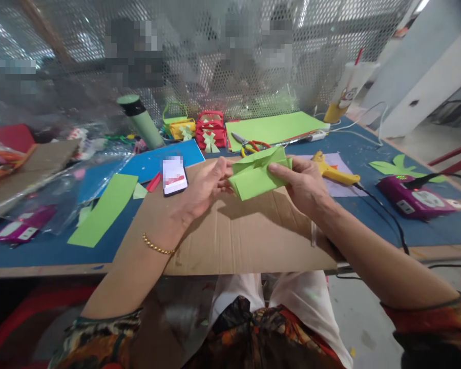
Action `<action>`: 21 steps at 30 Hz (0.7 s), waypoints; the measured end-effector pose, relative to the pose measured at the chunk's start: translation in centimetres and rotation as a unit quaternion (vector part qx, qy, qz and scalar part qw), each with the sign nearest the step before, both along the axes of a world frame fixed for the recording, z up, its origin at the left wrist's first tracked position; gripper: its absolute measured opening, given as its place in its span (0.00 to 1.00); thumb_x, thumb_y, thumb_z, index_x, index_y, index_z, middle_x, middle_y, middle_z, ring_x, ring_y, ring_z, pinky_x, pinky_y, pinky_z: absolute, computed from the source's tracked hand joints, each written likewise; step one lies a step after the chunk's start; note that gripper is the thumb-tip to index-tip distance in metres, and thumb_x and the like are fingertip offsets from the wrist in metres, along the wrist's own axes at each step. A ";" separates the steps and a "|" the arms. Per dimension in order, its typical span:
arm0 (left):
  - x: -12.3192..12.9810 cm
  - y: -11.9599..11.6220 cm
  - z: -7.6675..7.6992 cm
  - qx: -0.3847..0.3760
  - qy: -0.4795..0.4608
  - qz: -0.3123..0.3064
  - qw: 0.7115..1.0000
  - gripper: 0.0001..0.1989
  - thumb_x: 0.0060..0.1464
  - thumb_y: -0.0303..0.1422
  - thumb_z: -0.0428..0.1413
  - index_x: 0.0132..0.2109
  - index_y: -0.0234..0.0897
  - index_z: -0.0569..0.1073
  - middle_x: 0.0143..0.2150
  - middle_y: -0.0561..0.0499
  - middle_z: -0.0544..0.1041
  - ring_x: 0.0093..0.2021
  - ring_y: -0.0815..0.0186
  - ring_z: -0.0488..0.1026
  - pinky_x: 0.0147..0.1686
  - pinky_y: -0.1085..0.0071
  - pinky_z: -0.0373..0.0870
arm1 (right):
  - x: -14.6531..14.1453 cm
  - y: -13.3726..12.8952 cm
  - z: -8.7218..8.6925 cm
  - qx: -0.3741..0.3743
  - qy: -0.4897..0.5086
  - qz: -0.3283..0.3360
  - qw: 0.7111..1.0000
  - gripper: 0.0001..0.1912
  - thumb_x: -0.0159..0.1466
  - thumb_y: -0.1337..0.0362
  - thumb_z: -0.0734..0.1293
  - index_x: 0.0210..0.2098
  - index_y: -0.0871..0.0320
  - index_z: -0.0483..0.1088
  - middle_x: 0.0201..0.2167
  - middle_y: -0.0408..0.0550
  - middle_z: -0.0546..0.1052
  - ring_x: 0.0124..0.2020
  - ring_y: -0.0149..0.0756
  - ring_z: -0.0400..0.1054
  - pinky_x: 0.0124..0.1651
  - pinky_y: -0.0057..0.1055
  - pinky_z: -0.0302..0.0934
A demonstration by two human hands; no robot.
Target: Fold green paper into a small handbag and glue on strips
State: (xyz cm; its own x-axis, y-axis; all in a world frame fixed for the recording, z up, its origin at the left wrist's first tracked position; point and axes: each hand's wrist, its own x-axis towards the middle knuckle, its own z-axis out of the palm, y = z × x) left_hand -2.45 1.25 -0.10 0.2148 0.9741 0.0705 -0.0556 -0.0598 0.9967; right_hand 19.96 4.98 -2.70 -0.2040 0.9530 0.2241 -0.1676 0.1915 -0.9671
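Note:
A folded bright green sheet [258, 177], felt or foam by its look, is held in the air above a piece of brown cardboard [230, 241]. It forms a small flat pouch-like shape with a loose upper layer. My right hand [307, 182] grips its right end, thumb on top and fingers behind. My left hand [207, 187] is at its left end, fingers curled against the edge; part of them is hidden behind the sheet. Just right of my right hand lies a yellow glue gun [336, 171]. Behind the sheet rest scissors with red and yellow handles [249, 145].
A phone [174, 175] lies left of my left hand. Further left are a green strip [105, 210] and clear plastic. Small red bags [211, 130], a green bottle [142, 120] and a drink cup [343, 95] stand behind. A purple power strip [417, 197] sits right.

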 end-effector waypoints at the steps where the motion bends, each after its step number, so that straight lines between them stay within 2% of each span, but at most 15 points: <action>1: 0.0 0.1 -0.2 -0.008 -0.009 -0.001 1.000 0.41 0.47 0.67 0.65 0.50 0.32 0.79 0.42 0.40 0.83 0.37 0.64 0.78 0.38 0.69 0.73 | 0.1 0.2 -0.1 0.003 0.015 -0.015 1.000 0.16 0.55 0.48 0.80 0.31 0.50 0.77 0.34 0.45 0.81 0.38 0.41 0.74 0.45 0.40 0.70; 3: 0.1 0.2 -0.5 -0.014 -0.020 -0.013 1.000 0.41 0.44 0.65 0.68 0.50 0.32 0.80 0.43 0.40 0.84 0.38 0.63 0.78 0.38 0.70 0.73 | 0.0 0.2 -0.2 0.001 0.041 -0.036 0.999 0.17 0.53 0.48 0.81 0.32 0.50 0.78 0.34 0.44 0.81 0.37 0.40 0.74 0.45 0.41 0.70; 6: 0.9 -0.1 -0.7 -0.023 -0.042 -0.023 0.999 0.38 0.40 0.54 0.75 0.52 0.34 0.80 0.49 0.40 0.84 0.44 0.61 0.80 0.41 0.70 0.73 | -0.7 -0.3 -0.5 -0.009 0.065 -0.037 0.997 0.18 0.50 0.48 0.82 0.33 0.51 0.80 0.33 0.44 0.82 0.36 0.39 0.74 0.46 0.41 0.71; 10: 1.6 -0.6 -0.5 -0.054 -0.064 0.014 0.996 0.35 0.34 0.39 0.79 0.51 0.34 0.82 0.45 0.44 0.86 0.43 0.60 0.81 0.42 0.68 0.76 | -1.6 -1.2 -0.7 -0.012 0.066 -0.011 0.998 0.18 0.50 0.48 0.83 0.33 0.51 0.82 0.33 0.44 0.83 0.35 0.39 0.75 0.45 0.41 0.72; 14: 1.3 -0.4 -0.6 -0.035 -0.058 0.043 0.997 0.23 0.39 0.40 0.76 0.43 0.34 0.85 0.41 0.45 0.86 0.37 0.64 0.79 0.41 0.68 0.76 | -1.6 -1.4 -0.7 -0.022 0.065 -0.014 0.998 0.17 0.49 0.48 0.83 0.32 0.51 0.83 0.33 0.45 0.84 0.35 0.39 0.76 0.45 0.41 0.72; 21: 1.1 -0.1 -0.8 -0.010 -0.042 0.071 0.997 0.17 0.40 0.40 0.75 0.38 0.37 0.87 0.37 0.47 0.86 0.35 0.64 0.79 0.39 0.68 0.76 | -1.4 -1.1 -1.0 -0.021 0.040 -0.009 0.999 0.18 0.51 0.47 0.82 0.33 0.51 0.82 0.33 0.45 0.84 0.36 0.40 0.77 0.46 0.43 0.73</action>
